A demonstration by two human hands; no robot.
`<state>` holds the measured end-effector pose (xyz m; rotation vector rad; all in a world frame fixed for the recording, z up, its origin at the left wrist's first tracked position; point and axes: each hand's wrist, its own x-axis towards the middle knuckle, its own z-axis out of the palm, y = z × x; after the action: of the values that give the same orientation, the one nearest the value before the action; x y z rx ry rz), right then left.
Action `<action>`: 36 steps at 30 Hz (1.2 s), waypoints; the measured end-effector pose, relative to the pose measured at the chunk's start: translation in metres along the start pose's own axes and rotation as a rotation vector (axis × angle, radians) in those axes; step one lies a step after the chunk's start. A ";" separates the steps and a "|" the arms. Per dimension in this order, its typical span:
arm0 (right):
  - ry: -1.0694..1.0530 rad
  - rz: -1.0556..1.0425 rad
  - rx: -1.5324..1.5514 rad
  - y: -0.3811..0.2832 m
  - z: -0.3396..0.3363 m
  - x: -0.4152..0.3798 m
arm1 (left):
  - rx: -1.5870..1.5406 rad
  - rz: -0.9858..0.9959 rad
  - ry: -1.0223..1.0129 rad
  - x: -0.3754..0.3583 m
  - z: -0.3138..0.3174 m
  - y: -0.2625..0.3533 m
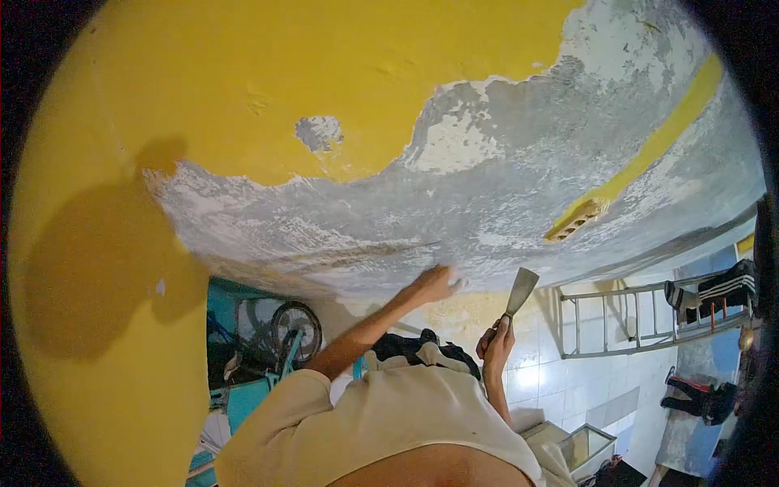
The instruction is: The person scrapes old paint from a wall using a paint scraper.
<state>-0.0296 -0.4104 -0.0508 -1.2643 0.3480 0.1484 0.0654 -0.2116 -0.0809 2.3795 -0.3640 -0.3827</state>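
My right hand is wrapped round the handle of a putty knife, its broad metal blade pointing up toward the wall. My left hand is right at the lower part of the wall, its fingers curled and smeared at the tips; I cannot tell what they hold. Around it the wall surface is stripped to grey and white patches. Higher up, yellow paint remains with a ragged edge and a small bare patch.
A yellow strip runs down to an uncovered wall box. A metal ladder stands at right with clothes over it. Beyond it is a person in dark clothes. A bicycle stands at left; a glass-topped box sits lower right.
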 end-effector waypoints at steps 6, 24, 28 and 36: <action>-0.213 -0.165 -0.109 -0.026 0.039 0.007 | -1.048 -0.233 0.462 -0.105 0.076 -0.066; -0.528 -0.370 -0.103 -0.032 0.192 0.011 | -0.736 0.124 0.809 -0.025 -0.157 0.066; -0.510 -0.314 -0.029 -0.050 0.210 0.008 | -0.814 0.160 0.843 -0.035 -0.196 0.092; -0.447 -0.299 -0.057 -0.054 0.208 -0.004 | -0.882 0.109 0.838 -0.033 -0.179 0.084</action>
<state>0.0189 -0.2288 0.0534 -1.2843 -0.2312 0.1806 0.0884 -0.1544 0.1100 1.4535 0.0774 0.4397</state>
